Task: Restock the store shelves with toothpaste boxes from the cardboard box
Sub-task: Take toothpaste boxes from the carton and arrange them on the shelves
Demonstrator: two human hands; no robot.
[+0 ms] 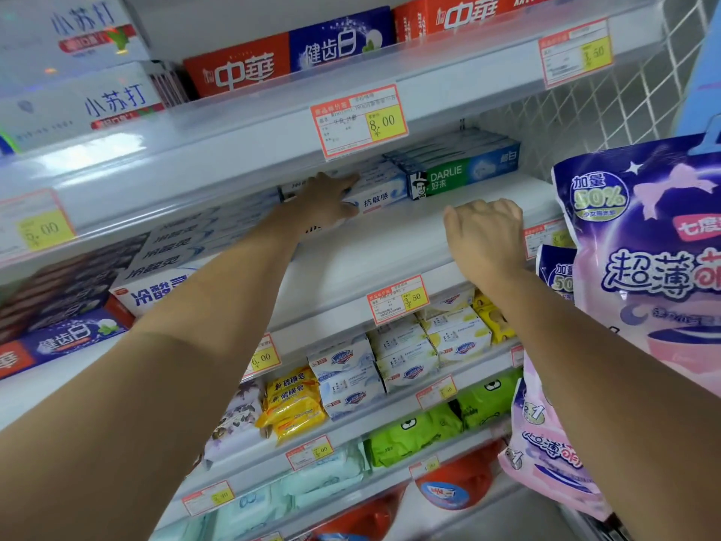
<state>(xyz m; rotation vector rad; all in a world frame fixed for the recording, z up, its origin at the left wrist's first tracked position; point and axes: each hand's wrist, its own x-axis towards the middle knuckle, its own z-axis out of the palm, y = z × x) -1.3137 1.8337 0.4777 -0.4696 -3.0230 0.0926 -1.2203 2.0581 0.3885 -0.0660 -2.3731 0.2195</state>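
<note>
My left hand (325,203) reaches deep into the middle shelf (390,244) and rests on a white and blue toothpaste box (380,197), fingers over its top and thumb at its front. Right of that box lie stacked green and blue Darlie toothpaste boxes (464,169). My right hand (485,236) hovers over the bare front of the same shelf with fingers curled under, holding nothing. A row of white toothpaste boxes (171,251) fills the shelf's left part. The cardboard box is out of view.
The upper shelf carries red and blue toothpaste boxes (288,60). Price tags (359,121) hang on the shelf edges. Soap bars (351,380) and green packs (413,435) fill the lower shelves. Purple and pink pad packages (655,259) hang close on the right, next to a wire mesh panel (593,111).
</note>
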